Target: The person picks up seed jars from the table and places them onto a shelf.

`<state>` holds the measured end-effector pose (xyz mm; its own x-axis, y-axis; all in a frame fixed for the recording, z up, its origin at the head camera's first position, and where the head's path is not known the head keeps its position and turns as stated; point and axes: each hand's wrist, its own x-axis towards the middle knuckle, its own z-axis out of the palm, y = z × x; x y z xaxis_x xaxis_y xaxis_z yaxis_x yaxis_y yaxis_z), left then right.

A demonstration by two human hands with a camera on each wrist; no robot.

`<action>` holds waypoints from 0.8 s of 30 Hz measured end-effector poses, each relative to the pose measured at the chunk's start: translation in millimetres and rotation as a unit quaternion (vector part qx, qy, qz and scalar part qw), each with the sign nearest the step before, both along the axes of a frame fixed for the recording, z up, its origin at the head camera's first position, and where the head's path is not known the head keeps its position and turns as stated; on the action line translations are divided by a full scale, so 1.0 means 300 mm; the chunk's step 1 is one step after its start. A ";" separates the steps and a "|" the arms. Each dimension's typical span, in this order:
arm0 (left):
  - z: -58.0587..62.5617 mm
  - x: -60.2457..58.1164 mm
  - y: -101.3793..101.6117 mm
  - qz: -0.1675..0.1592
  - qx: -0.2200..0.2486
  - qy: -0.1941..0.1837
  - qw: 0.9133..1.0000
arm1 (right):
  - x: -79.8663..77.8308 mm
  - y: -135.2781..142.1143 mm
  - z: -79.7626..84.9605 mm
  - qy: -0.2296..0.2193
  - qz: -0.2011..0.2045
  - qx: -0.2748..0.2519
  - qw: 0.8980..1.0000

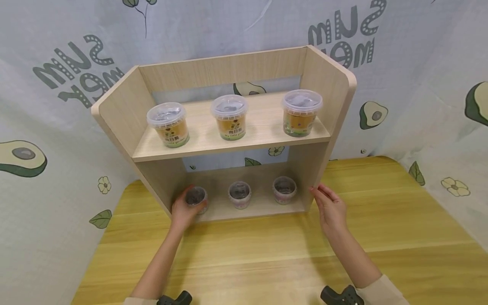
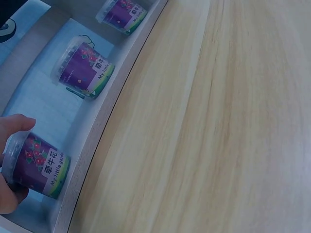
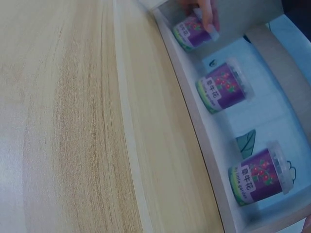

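A light wooden two-tier shelf (image 1: 228,149) stands on the table. On its lower tier, at the left end, my left hand (image 1: 183,212) grips a small purple-labelled plastic cup with a clear lid (image 2: 41,167), thumb and fingers on opposite sides near the lid. The cup stands upright close to the left side panel. My right hand (image 1: 332,209) is outside the shelf's right side panel (image 1: 328,106), fingertips touching its front edge low down. Two matching cups stand on the same tier, a middle cup (image 1: 239,195) and a right cup (image 1: 284,190).
On the upper tier stand three larger lidded cups with orange labels: a left one (image 1: 169,125), a middle one (image 1: 230,117) and a right one (image 1: 301,113). The wood-grain table (image 1: 244,258) extends in front. A printed curtain (image 1: 213,25) hangs behind and at both sides.
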<state>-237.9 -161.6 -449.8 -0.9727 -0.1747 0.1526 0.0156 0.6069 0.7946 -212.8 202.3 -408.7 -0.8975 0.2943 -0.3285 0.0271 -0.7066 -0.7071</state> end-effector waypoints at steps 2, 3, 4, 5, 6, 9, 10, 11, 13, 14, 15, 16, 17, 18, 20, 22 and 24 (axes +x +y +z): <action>-0.004 0.000 0.003 0.003 0.003 -0.002 1.000 | 0.001 0.001 -0.001 0.007 0.006 0.005 1.000; -0.006 0.000 0.004 0.003 0.004 -0.002 1.000 | 0.001 0.001 -0.003 0.009 0.007 0.003 1.000; -0.008 0.001 0.004 0.003 0.006 -0.002 1.000 | 0.001 0.002 -0.004 0.012 0.009 0.002 1.000; -0.010 0.002 0.005 0.003 0.009 -0.001 1.000 | 0.002 0.002 -0.005 0.014 0.011 0.009 1.000; -0.011 0.004 0.005 0.001 0.010 0.002 1.000 | 0.002 0.002 -0.006 0.015 0.011 0.009 1.000; -0.012 0.010 0.005 -0.001 0.016 0.009 1.000 | 0.000 0.002 -0.009 0.007 0.005 0.007 1.000; -0.012 0.012 0.006 -0.002 0.018 0.011 1.000 | 0.000 0.001 -0.009 0.005 0.005 0.011 1.000; -0.012 0.014 0.007 -0.002 0.019 0.017 1.000 | -0.001 0.002 -0.009 0.003 0.003 0.015 1.000; -0.012 0.016 0.010 0.000 0.021 0.028 0.999 | -0.003 0.003 -0.010 -0.001 0.001 0.014 1.000; -0.011 0.016 0.012 0.003 0.023 0.037 0.999 | -0.003 0.004 -0.011 0.000 0.003 0.015 1.000; -0.010 0.017 0.014 0.006 0.027 0.047 0.999 | -0.002 0.006 -0.012 0.002 0.005 0.014 1.000; -0.008 0.019 0.017 0.010 0.029 0.057 0.998 | 0.000 0.008 -0.014 0.006 0.007 0.010 1.000; -0.006 0.020 0.020 0.014 0.033 0.068 0.997 | 0.003 0.011 -0.017 0.011 0.007 0.002 1.000; -0.003 0.022 0.023 0.016 0.037 0.075 0.996 | 0.007 0.014 -0.019 0.017 0.008 -0.005 1.000; 0.003 0.027 0.027 0.020 0.050 0.090 0.995 | 0.015 0.020 -0.026 0.030 0.010 -0.025 0.999; 0.011 0.034 0.030 0.019 0.059 0.094 0.994 | 0.024 0.026 -0.033 0.039 0.009 -0.036 0.999; 0.018 0.039 0.031 0.015 0.068 0.098 0.993 | 0.030 0.030 -0.040 0.046 0.010 -0.041 0.998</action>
